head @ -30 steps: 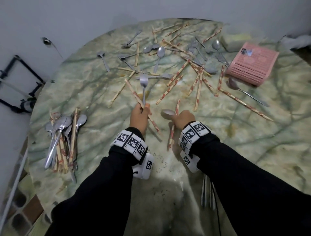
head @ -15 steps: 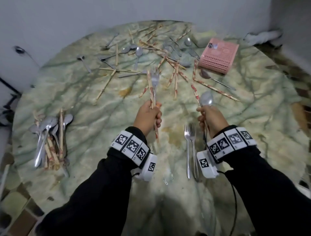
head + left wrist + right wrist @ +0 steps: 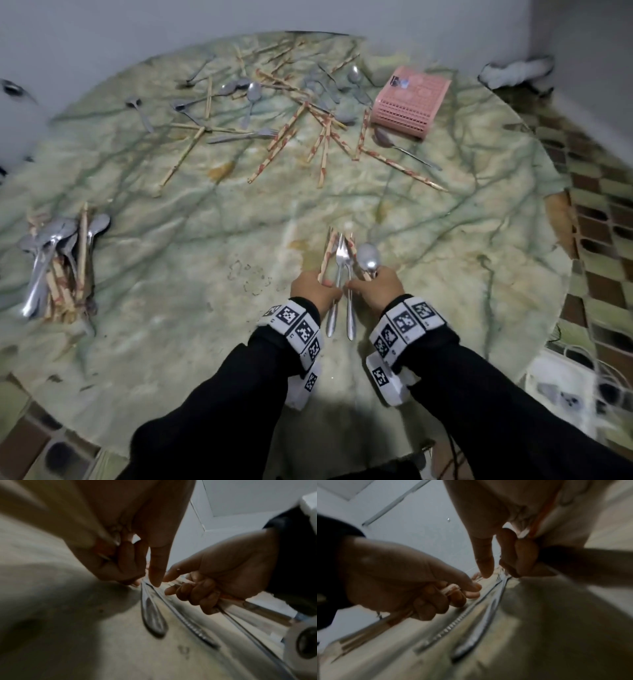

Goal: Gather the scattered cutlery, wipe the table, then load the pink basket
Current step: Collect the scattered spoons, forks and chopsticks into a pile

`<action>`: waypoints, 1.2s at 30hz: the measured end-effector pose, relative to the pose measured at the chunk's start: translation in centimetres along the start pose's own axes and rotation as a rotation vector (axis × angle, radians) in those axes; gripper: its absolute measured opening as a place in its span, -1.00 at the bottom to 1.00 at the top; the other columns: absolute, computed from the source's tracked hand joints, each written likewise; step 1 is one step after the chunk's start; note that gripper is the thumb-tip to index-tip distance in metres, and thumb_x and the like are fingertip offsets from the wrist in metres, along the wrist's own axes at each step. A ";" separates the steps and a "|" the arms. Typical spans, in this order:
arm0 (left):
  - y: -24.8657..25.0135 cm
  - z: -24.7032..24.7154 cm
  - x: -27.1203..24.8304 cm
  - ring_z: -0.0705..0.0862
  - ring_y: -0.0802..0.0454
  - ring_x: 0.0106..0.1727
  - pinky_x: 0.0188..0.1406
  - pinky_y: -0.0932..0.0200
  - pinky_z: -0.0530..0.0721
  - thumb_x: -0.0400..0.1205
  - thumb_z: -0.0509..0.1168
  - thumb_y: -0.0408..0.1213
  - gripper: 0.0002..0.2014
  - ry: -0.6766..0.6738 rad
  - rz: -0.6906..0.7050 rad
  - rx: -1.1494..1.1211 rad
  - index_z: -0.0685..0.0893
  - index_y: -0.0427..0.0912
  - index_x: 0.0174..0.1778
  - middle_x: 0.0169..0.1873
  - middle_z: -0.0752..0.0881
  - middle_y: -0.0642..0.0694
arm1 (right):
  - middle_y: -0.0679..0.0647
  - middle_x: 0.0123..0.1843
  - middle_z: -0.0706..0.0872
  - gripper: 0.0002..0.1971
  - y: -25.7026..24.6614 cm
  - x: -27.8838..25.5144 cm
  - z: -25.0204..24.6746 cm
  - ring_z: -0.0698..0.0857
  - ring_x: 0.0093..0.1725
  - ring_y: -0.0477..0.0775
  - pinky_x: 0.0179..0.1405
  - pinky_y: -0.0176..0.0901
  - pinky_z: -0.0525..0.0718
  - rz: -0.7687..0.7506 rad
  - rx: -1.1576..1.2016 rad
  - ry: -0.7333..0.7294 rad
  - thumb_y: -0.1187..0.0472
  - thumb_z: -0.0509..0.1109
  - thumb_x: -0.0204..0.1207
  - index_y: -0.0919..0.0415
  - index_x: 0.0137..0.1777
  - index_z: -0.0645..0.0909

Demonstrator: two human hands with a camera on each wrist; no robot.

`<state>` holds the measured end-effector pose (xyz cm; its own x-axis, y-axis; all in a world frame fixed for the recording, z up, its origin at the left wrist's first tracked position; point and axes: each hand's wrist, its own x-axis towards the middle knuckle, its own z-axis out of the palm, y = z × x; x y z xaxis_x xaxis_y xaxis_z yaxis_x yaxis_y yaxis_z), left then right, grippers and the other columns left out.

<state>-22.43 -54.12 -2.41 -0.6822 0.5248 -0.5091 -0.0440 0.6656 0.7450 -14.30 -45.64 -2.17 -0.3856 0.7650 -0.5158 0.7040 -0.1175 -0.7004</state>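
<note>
Marbled green stone, our round table point(image 3: 171, 274) carries a perforated pink basket point(image 3: 409, 102) at the far right, beside scattered chopsticks. Nearer, our left hand point(image 3: 313, 291) curls round patterned chopsticks point(image 3: 327, 255) and our right hand point(image 3: 375, 289) round a glossy spoon point(image 3: 369, 257), both thumbs reaching two slim forks point(image 3: 340, 291) lying between, likely to bundle them.
</note>
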 end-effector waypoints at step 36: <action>1.9 1.5 -0.7 0.61 -0.01 -0.56 -0.54 0.19 0.56 0.59 0.18 -0.49 -0.92 -0.072 -0.067 -0.175 0.56 -0.40 -0.12 -0.51 0.65 -0.20 | 0.07 -0.64 0.37 -0.79 -0.1 0.5 -3.7 0.36 -0.74 0.00 -0.73 -0.34 0.35 0.049 0.366 -0.234 0.43 0.14 0.55 0.23 -0.29 0.42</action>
<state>-20.94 -52.40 -1.31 -0.6199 0.5231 -0.5849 -0.2178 0.6014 0.7687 -12.40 -42.94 -0.53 -0.5116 0.5936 -0.6212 0.4834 -0.3989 -0.7793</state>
